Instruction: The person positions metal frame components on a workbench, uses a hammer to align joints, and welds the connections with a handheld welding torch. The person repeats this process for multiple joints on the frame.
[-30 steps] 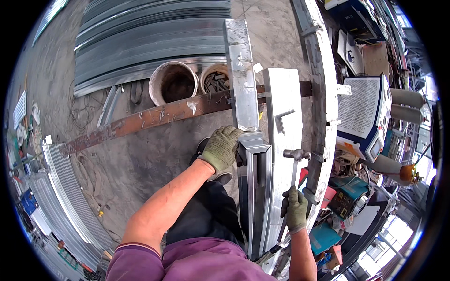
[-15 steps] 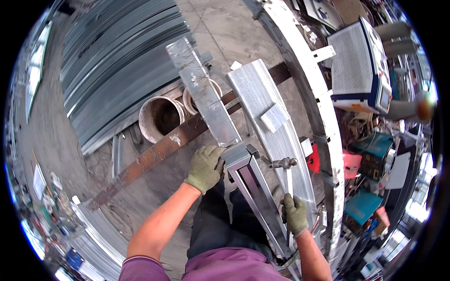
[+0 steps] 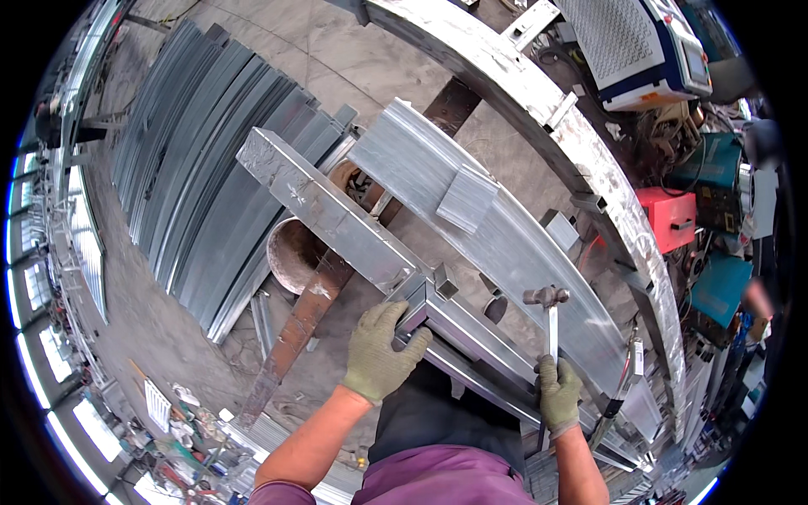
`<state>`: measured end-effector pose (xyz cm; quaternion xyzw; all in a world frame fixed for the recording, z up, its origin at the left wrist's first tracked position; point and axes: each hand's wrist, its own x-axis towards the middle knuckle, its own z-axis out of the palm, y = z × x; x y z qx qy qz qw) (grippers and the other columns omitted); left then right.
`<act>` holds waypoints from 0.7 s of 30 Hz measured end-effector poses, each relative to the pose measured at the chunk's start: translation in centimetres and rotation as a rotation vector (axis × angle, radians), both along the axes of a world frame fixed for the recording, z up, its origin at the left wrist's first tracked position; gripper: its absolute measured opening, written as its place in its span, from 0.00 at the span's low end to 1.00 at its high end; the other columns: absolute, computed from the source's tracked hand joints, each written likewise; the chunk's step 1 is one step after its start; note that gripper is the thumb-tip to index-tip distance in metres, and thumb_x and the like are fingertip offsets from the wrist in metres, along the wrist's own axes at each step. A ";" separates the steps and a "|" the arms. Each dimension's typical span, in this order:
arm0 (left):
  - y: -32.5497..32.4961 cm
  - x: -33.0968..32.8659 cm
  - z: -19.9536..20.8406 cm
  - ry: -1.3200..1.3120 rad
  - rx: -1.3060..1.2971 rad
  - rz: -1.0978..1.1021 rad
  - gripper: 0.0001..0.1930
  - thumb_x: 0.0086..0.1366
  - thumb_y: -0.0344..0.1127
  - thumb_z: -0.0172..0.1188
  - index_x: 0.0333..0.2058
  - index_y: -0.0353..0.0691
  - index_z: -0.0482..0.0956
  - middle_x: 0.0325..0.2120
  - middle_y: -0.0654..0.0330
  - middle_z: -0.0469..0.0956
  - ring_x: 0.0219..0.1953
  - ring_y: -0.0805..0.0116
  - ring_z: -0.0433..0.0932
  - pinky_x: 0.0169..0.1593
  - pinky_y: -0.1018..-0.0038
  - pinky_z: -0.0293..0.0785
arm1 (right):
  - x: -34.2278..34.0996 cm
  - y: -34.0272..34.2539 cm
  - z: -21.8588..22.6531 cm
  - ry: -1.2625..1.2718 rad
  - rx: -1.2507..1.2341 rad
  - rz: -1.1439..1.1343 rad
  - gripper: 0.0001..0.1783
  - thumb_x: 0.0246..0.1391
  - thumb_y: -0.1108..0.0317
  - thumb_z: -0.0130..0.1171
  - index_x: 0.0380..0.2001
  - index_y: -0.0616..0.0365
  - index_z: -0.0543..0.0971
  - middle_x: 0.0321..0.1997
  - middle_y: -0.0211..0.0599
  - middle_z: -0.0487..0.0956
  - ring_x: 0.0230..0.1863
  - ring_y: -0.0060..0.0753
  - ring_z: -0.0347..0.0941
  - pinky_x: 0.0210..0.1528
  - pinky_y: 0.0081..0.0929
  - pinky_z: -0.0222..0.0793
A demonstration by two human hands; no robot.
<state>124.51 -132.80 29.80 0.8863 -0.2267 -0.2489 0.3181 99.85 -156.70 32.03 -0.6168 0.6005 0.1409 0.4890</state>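
Note:
My left hand (image 3: 383, 349), in a green work glove, grips the near end of a long silver metal channel frame (image 3: 471, 337); its fingers lie over the end and the thumb rests on the side. That end meets a wide square metal tube (image 3: 337, 210) running away to the far left. In my gloved right hand (image 3: 558, 396) is a hammer (image 3: 552, 324), held upright by the handle with its head uppermost. It is over the right side, near a broad flat metal profile (image 3: 513, 244) that carries a small metal plate (image 3: 468, 199).
A rusty beam (image 3: 295, 332) crosses beneath the tube, beside a dirty bucket (image 3: 290, 261). Stacked grey metal profiles (image 3: 219, 185) lie at the far left. A long white-splashed beam (image 3: 539, 109) curves along the right, with a red box (image 3: 669, 217) and a machine (image 3: 627, 50) beyond.
The view has swung, so the tube and frame now slant further leftward. My left hand has shifted onto the frame's end with its thumb spread along it. The hammer is still held upright.

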 end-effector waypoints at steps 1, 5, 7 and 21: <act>-0.2 -0.1 -0.1 0.007 0.016 0.006 0.27 0.62 0.39 0.77 0.56 0.31 0.83 0.54 0.42 0.84 0.57 0.42 0.82 0.63 0.55 0.78 | 0.6 0.1 0.4 0.016 -0.020 -0.004 0.23 0.77 0.53 0.62 0.30 0.61 0.80 0.19 0.30 0.74 0.18 0.22 0.70 0.21 0.31 0.62; -0.9 -0.3 0.0 0.053 0.060 0.066 0.24 0.63 0.37 0.76 0.55 0.31 0.85 0.54 0.43 0.84 0.57 0.44 0.82 0.62 0.56 0.78 | -1.7 0.4 -1.4 -0.012 -0.056 0.011 0.22 0.76 0.55 0.63 0.31 0.61 0.81 0.18 0.31 0.75 0.18 0.24 0.71 0.22 0.33 0.62; -0.5 -0.8 -0.8 0.010 0.036 0.063 0.24 0.63 0.36 0.76 0.55 0.32 0.85 0.53 0.43 0.84 0.57 0.44 0.82 0.62 0.57 0.78 | -2.4 0.5 -2.3 -0.039 -0.102 0.049 0.21 0.76 0.56 0.63 0.31 0.61 0.82 0.18 0.31 0.75 0.18 0.25 0.71 0.22 0.34 0.62; -2.2 -6.4 -2.4 -0.069 -0.176 0.581 0.33 0.57 0.35 0.80 0.61 0.36 0.79 0.54 0.47 0.82 0.57 0.45 0.79 0.64 0.55 0.74 | 2.2 -1.0 -0.2 -0.013 0.087 0.117 0.31 0.78 0.41 0.55 0.38 0.63 0.80 0.17 0.27 0.71 0.13 0.21 0.65 0.16 0.25 0.61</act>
